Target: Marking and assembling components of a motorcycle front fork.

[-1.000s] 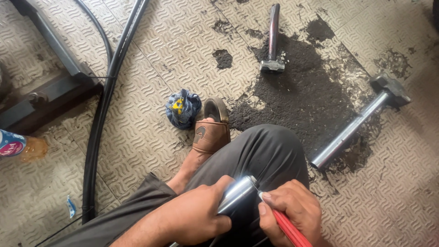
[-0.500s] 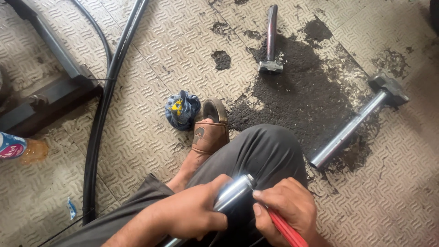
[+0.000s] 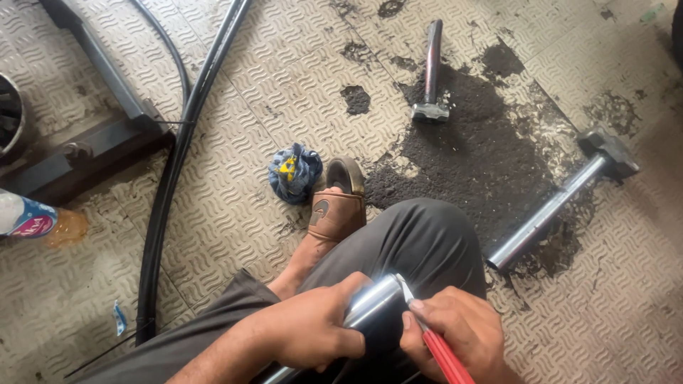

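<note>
My left hand grips a shiny metal tube that lies across my knee, its open end pointing up and right. My right hand holds a red-handled tool; the tool's thin metal tip touches the rim of the tube's end. Both hands sit low in the view, over my grey trouser leg.
My foot in a brown sandal rests on the patterned floor beside a crumpled blue rag. A second metal tube with a dark head and a hammer lie on a dark greasy stain. Black hoses run on the left, near a plastic bottle.
My right hand has shifted slightly along the tube's end with the tool's tip kept on the rim. My left hand keeps its grip on the tube.
</note>
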